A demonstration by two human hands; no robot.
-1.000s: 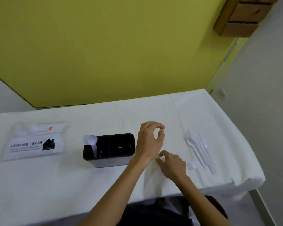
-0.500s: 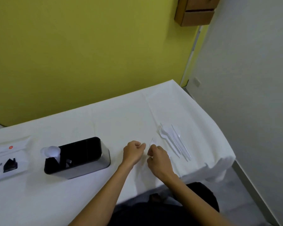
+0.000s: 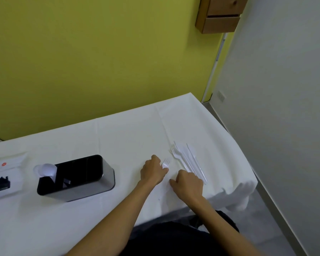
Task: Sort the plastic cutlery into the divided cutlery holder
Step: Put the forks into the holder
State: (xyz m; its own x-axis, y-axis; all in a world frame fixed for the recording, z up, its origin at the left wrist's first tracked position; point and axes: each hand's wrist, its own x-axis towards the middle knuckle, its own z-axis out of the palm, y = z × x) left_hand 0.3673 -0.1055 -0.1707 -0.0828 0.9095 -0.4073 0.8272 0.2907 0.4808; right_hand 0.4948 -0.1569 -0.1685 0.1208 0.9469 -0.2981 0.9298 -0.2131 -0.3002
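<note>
1. The fork (image 3: 166,162) sat just right of centre. Its tines poked out past the fingertips of the left hand (image 3: 151,172), which was curled and pinched it low over the tabletop (image 3: 118,137).
2. The right hand (image 3: 187,185) lay just beside it, fingers curled at the near end of the pile (image 3: 186,158) of white forks and knives. Whether it held a piece could not be told.
3. The holder (image 3: 92,182) stood at lower left, well apart from both hands, with a spoon (image 3: 45,169) upright in its leftmost slot. The other slots were too dark to read.
4. The step in hand seemed to be carrying this fork to the holder. It called for a firm pinch on the handle, a lift above the holder's wall, and a handle-first drop into a slot other than the spoon's. The plastic looked light and could slip or twist.
5. A printed packet (image 3: 0,180) lay at the left edge and a wooden box (image 3: 220,13) hung at upper right. Likely only the holder's own tall wall stood in the way.
</note>
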